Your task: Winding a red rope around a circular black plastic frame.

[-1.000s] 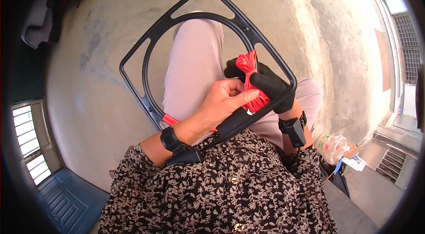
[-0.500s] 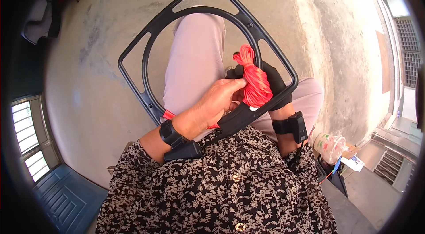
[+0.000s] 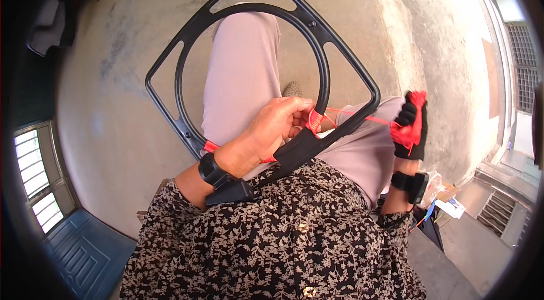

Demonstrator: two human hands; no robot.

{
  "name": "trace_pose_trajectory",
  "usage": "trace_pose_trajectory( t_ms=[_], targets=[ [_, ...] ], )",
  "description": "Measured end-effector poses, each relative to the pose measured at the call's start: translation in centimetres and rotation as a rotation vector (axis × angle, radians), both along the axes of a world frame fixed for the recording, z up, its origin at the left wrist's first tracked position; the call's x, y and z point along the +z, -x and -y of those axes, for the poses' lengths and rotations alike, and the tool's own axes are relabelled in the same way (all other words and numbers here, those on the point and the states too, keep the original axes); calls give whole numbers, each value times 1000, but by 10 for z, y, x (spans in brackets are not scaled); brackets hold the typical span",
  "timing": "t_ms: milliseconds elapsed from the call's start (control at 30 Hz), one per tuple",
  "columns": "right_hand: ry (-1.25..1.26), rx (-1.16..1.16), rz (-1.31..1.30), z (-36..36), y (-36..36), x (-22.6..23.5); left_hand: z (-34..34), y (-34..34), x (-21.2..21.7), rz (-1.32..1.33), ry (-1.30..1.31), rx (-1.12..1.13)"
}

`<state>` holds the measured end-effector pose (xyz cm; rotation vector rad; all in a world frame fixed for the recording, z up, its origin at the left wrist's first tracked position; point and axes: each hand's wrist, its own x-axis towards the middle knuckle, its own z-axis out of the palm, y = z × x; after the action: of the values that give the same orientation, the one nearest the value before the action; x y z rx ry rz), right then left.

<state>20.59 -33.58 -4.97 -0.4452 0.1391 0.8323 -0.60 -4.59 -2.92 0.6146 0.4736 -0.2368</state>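
Note:
A black frame (image 3: 310,21), a round ring inside a rounded square outline, lies tilted over my lap. My bare left hand (image 3: 269,127) is closed at its near right part, thumb and fingertips pressing on the ring beside a band of red cord (image 3: 315,122) wound round it. Another red wrap shows at the near left, partly covered by my left wrist. Out to the right, my right hand (image 3: 409,147) in a black glove is closed round a bundle of red cord (image 3: 417,120). Strands stretch from that bundle to the wound band.
My legs in pale trousers (image 3: 241,67) are under the frame. At the lower right are a clear plastic bag (image 3: 433,184) and a white paper (image 3: 451,208). A blue panel (image 3: 88,254) stands at the lower left, below a barred window (image 3: 37,169).
My right hand has moved from the ring out to the right with the cord bundle, drawing strands out. My left hand has stayed near the ring, which has shifted slightly left.

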Motion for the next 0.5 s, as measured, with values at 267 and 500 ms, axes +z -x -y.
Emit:
trace_pose_trajectory(
  t_ms=[267, 500],
  targets=[
    [433, -398, -32, 106, 7, 0, -8, -1, -2, -60, 34, 58],
    [940, -377, 270, 116, 5, 0, -2, 0, 4, 14, -148, 47]
  ],
)
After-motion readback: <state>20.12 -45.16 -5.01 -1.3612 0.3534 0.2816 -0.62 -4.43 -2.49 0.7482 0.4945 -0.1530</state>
